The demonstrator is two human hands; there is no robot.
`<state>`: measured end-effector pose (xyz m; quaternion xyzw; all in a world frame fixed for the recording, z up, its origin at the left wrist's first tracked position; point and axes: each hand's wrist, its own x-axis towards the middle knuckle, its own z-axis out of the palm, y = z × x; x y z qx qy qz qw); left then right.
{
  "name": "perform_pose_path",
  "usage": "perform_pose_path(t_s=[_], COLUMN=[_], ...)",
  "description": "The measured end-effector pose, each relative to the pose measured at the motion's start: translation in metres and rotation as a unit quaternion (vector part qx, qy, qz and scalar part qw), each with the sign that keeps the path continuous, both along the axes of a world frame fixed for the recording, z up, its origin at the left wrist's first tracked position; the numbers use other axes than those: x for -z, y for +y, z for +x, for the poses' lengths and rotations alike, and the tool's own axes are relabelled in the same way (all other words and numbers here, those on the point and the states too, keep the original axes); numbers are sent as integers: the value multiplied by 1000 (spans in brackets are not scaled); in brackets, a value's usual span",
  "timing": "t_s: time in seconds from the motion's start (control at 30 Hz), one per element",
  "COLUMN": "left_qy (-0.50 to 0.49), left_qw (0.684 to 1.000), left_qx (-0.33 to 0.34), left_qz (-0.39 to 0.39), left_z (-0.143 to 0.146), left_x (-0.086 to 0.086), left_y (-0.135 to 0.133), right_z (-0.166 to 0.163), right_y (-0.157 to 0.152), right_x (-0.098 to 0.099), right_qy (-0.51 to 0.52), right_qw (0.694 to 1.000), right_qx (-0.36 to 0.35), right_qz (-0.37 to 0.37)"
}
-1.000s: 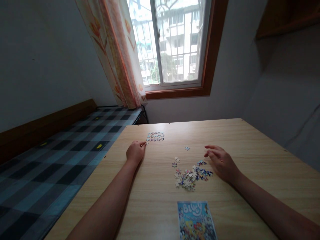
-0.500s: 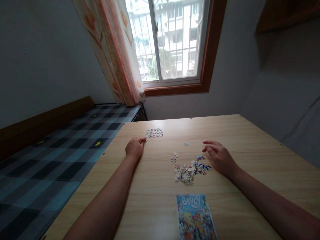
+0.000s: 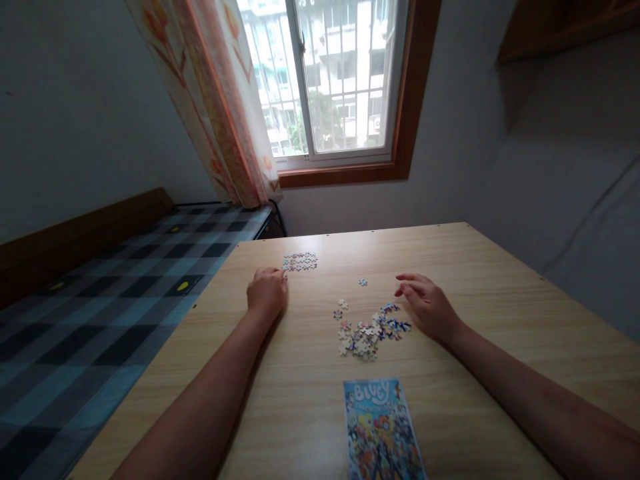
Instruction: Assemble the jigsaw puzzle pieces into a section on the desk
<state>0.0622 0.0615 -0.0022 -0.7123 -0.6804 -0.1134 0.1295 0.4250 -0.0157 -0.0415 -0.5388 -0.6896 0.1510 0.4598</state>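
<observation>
My left hand (image 3: 267, 292) is closed at the near left corner of the joined puzzle rows (image 3: 300, 261), its fingertips pinching a jigsaw piece, mostly hidden by the fingers. On the right, my right hand (image 3: 425, 303) hovers or rests just beyond the loose pile, fingers loosely bent and apart, with nothing seen in them. A heap of loose jigsaw pieces (image 3: 365, 339), some face up and some showing pale backs, lies between my arms. One single blue-white piece (image 3: 363, 283) sits apart, farther back, and a pale piece (image 3: 343, 304) lies just beyond the heap.
An illustrated card marked "Bluey" (image 3: 383, 427) lies near me on the wooden table (image 3: 295, 400). Left of the table stands a bed with a checked cover (image 3: 125, 287). Behind are a curtain (image 3: 220, 120) and a barred window (image 3: 345, 87).
The view has shifted slightly, moving everything a little left and up. My left hand has turned at the puzzle rows' corner, its fingers now more hidden. My right hand keeps its pose.
</observation>
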Motion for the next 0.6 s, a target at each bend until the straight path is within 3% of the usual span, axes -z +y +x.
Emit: perform_pose_path(t_s=[0.2,0.6], left_qy=[18,-8], left_qw=[998,997], left_qx=[-58,-55], left_qz=[-26,-54], left_z=[4,2], left_x=[6,2], left_y=[-8,-9], right_z=[0,0], right_y=[0,0], right_x=[0,2], right_qy=[8,11], right_qw=[1000,1000], right_qx=[-5,-4], right_qz=[0,-8])
